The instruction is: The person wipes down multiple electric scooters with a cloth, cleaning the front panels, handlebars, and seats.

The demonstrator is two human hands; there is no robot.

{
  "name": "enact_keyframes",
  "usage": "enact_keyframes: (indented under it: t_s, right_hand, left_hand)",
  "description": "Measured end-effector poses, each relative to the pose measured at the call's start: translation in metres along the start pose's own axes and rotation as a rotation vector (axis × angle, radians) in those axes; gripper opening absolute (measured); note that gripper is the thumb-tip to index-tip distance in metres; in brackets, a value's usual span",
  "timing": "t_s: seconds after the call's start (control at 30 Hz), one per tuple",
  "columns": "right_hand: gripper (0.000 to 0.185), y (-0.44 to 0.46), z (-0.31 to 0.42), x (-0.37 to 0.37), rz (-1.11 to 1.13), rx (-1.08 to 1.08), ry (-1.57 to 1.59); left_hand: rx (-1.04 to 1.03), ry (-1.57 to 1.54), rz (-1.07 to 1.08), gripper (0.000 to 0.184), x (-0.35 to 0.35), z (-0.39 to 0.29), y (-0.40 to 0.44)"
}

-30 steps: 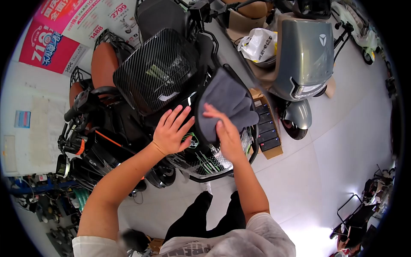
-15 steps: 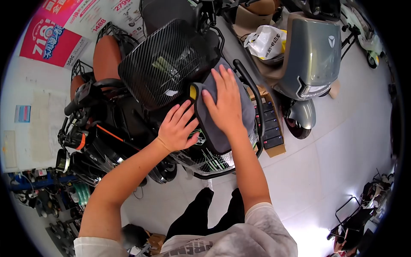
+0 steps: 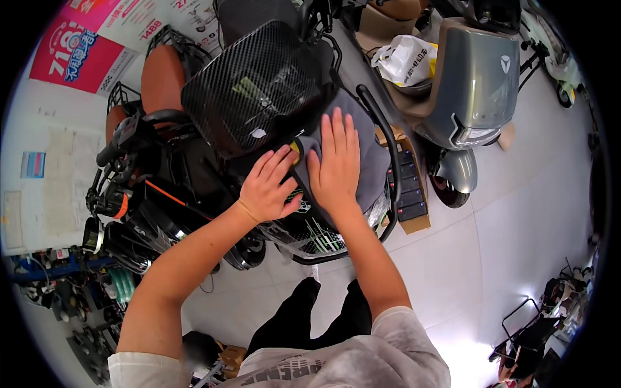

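Note:
My right hand (image 3: 334,165) lies flat on a grey fabric piece (image 3: 372,152) with a dark border, fingers stretched out towards the rear. The fabric drapes over the front of a black vehicle with a tubular bar (image 3: 392,168). Left of it, my left hand (image 3: 268,186) rests with fingers spread at the fabric's dark edge, beside a small yellow patch (image 3: 295,152). Just beyond the hands is a glossy, carbon-patterned black case (image 3: 242,90). Below them shows a front panel (image 3: 314,239) with green and white graphics. Part of the fabric is hidden under my right hand.
To the right stands a grey scooter (image 3: 482,84) with a white plastic bag (image 3: 404,59) on it. A cardboard box (image 3: 416,224) of dark blocks sits on the floor between. On the left are handlebars (image 3: 129,142), brown seats (image 3: 163,77) and a poster (image 3: 71,58).
My right hand has slid slightly down and left on the fabric. The fabric's lower edge has shifted, showing more of the front panel at the right. My left hand stays nearly in place.

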State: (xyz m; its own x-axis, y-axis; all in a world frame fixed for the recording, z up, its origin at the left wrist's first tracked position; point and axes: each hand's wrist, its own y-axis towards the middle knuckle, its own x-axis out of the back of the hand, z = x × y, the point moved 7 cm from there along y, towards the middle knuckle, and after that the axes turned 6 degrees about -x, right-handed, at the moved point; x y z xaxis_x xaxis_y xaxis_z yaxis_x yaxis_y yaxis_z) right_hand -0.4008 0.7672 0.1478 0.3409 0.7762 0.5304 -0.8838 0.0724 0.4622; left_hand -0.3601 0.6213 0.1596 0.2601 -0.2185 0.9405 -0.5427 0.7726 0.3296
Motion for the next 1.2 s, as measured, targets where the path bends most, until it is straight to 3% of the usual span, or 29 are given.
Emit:
enact_keyframes:
  t_s: [0.07, 0.33, 0.73, 0.87, 0.97, 1.0, 1.03, 1.1, 1.17, 1.2]
  right_hand:
    - [0.079, -0.029, -0.016, -0.004, 0.013, -0.091, 0.012]
    - [0.090, -0.092, -0.065, 0.003, -0.009, -0.385, -0.055]
    - [0.079, -0.102, -0.076, 0.012, -0.142, -0.417, 0.076]
    - [0.077, -0.066, -0.058, 0.010, -0.190, -0.371, 0.172]
    - [0.064, -0.021, -0.045, 0.009, -0.230, -0.331, 0.234]
    - [0.052, -0.008, -0.046, 0.010, -0.294, -0.342, 0.368]
    - [0.042, 0.005, -0.055, 0.000, -0.305, -0.485, 0.603]
    - [0.041, 0.027, -0.039, -0.013, -0.266, -0.619, 1.109]
    - [0.043, 0.046, -0.061, -0.081, -0.256, -0.436, 1.312]
    - [0.043, 0.061, -0.043, -0.079, -0.254, -0.434, 1.317]
  left_hand:
    - [0.006, -0.014, 0.000, 0.050, 0.003, 0.000, 0.003]
    - [0.001, 0.009, 0.004, 0.057, 0.003, -0.002, 0.005]
    - [-0.010, 0.031, 0.007, 0.057, 0.002, -0.002, 0.004]
    - [-0.001, 0.036, 0.009, 0.057, 0.002, -0.001, 0.004]
    - [-0.003, 0.037, 0.007, 0.057, 0.002, -0.002, 0.004]
    - [-0.002, 0.039, 0.014, 0.057, 0.001, -0.002, 0.004]
    - [0.001, 0.043, 0.020, 0.057, 0.001, -0.002, 0.003]
    - [-0.001, 0.055, 0.041, 0.051, 0.001, -0.001, 0.003]
    - [0.002, 0.031, 0.044, 0.046, -0.005, 0.001, -0.005]
    - [-0.018, 0.047, 0.029, 0.046, -0.008, 0.000, -0.007]
